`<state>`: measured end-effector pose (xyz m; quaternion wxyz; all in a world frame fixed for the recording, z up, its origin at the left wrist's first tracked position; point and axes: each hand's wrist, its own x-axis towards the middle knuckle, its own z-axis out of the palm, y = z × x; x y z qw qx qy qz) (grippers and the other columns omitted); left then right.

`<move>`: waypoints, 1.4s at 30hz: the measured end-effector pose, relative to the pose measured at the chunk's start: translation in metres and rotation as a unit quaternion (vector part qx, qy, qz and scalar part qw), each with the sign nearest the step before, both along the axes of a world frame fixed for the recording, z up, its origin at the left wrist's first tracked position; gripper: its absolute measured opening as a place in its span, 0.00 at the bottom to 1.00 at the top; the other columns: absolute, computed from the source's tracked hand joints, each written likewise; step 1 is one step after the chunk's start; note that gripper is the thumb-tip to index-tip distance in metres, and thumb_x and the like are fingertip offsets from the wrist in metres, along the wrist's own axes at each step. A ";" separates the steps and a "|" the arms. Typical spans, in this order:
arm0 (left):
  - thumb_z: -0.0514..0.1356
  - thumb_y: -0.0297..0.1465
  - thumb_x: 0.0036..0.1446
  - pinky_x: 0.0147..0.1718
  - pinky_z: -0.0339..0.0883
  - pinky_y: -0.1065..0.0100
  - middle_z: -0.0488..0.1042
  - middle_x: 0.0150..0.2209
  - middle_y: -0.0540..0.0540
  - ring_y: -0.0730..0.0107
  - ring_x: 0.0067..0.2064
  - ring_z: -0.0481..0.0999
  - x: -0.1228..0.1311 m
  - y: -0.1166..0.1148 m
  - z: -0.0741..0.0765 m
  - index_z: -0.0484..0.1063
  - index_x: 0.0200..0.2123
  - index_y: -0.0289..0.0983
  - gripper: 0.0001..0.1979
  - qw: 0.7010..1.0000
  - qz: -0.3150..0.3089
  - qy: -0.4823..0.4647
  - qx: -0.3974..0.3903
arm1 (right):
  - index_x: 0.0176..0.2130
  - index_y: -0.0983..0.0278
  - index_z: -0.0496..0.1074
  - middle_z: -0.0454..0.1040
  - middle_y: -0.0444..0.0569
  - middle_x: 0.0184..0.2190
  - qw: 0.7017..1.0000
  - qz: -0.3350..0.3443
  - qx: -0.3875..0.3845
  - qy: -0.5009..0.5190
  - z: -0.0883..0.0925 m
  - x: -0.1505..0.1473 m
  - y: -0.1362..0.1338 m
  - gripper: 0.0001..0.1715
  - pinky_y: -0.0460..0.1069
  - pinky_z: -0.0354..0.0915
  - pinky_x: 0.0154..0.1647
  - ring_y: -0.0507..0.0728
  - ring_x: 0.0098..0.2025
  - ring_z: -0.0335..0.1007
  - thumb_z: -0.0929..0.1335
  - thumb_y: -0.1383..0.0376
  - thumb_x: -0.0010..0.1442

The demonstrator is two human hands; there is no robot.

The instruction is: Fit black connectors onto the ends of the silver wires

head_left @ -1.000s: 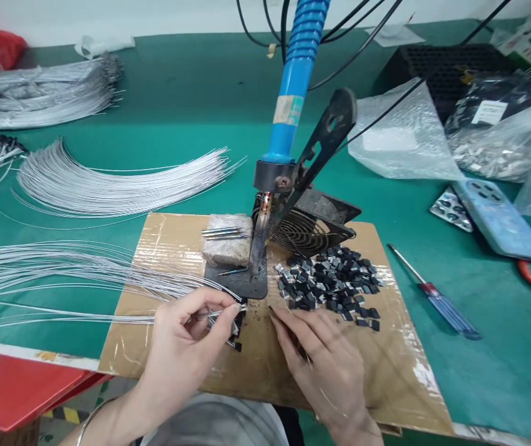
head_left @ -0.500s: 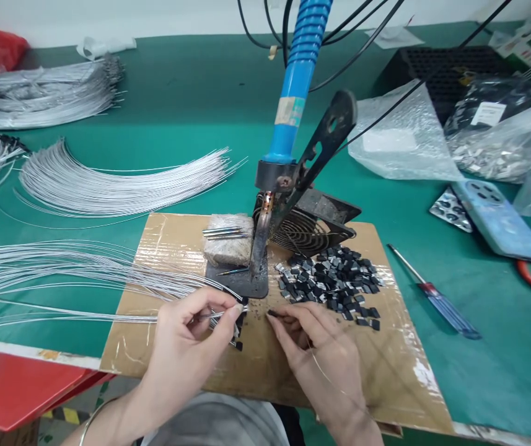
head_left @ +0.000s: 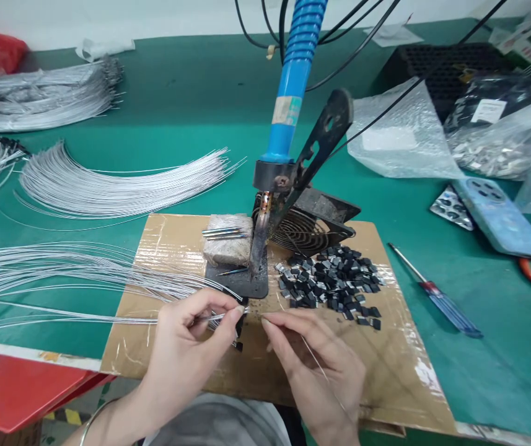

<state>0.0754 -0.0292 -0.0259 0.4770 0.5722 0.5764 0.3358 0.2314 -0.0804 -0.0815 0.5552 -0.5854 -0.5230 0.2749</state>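
Observation:
My left hand point(head_left: 191, 347) pinches the ends of a few thin grey wires point(head_left: 135, 319) between thumb and forefinger, over the cardboard. Close to its fingertips, my right hand point(head_left: 321, 365) is closed, thumb against forefinger. A fine strand of solder wire point(head_left: 314, 356) runs through the right hand and trails over its palm. Whether a small part also sits in that pinch is hidden. Just above the hands stands a soldering iron point(head_left: 288, 93) with a blue handle, pointing down in a black stand. Small black connectors point(head_left: 330, 279) lie heaped beyond my right hand.
A fan point(head_left: 311, 229) sits behind the iron. Spare tips rest on a wrapped block point(head_left: 228, 248). Bundles of wire point(head_left: 121, 189) lie to the left. A screwdriver point(head_left: 446, 306), a blue phone point(head_left: 502, 217) and plastic bags point(head_left: 399, 133) are on the right.
My right hand has shifted slightly left, towards the left fingertips, and turned. The black piece seen at its fingertips no longer shows. The solder wire now sticks out above the fingers.

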 end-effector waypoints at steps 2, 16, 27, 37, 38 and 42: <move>0.63 0.26 0.57 0.26 0.65 0.78 0.78 0.26 0.50 0.75 0.28 0.73 -0.001 0.000 0.001 0.78 0.28 0.36 0.05 1.000 -0.005 -0.002 -0.001 | 0.43 0.55 0.80 0.79 0.41 0.36 1.000 0.000 0.007 0.018 0.004 -0.006 0.001 0.16 0.39 0.74 0.34 0.48 0.34 0.77 0.73 0.75 0.60; 0.62 0.29 0.58 0.21 0.56 0.75 0.72 0.23 0.51 0.76 0.23 0.64 -0.002 0.002 0.001 0.76 0.28 0.35 0.06 1.000 -0.021 0.002 -0.022 | 0.43 0.55 0.81 0.80 0.42 0.36 0.998 0.012 0.023 0.054 0.008 -0.014 0.003 0.18 0.42 0.75 0.35 0.50 0.36 0.77 0.72 0.77 0.59; 0.62 0.29 0.59 0.21 0.55 0.75 0.71 0.23 0.51 0.76 0.24 0.65 -0.002 -0.003 -0.006 0.75 0.28 0.36 0.07 0.999 -0.010 -0.008 -0.029 | 0.42 0.56 0.82 0.80 0.43 0.35 0.999 0.007 0.017 0.046 0.010 -0.014 0.004 0.18 0.44 0.76 0.35 0.52 0.35 0.78 0.72 0.77 0.58; 0.62 0.29 0.58 0.21 0.57 0.75 0.72 0.23 0.51 0.76 0.23 0.65 0.000 -0.001 -0.005 0.76 0.28 0.36 0.06 1.000 0.006 -0.009 -0.030 | 0.38 0.58 0.82 0.79 0.46 0.32 0.998 -0.042 0.006 0.040 0.007 -0.013 0.002 0.11 0.45 0.75 0.29 0.53 0.31 0.76 0.73 0.73 0.59; 0.62 0.29 0.58 0.21 0.57 0.75 0.72 0.23 0.51 0.76 0.23 0.65 0.000 -0.001 -0.005 0.76 0.28 0.36 0.07 0.999 0.005 -0.008 -0.031 | 0.37 0.59 0.82 0.79 0.46 0.32 0.998 -0.050 -0.003 0.048 0.008 -0.012 0.002 0.10 0.45 0.74 0.28 0.53 0.29 0.76 0.73 0.73 0.59; 0.63 0.30 0.58 0.21 0.57 0.75 0.73 0.24 0.50 0.75 0.24 0.65 -0.001 -0.001 -0.004 0.77 0.29 0.36 0.06 0.999 0.006 -0.007 -0.035 | 0.36 0.60 0.82 0.77 0.45 0.29 0.991 -0.068 -0.043 0.106 0.008 -0.012 0.005 0.06 0.45 0.72 0.24 0.51 0.25 0.72 0.74 0.70 0.58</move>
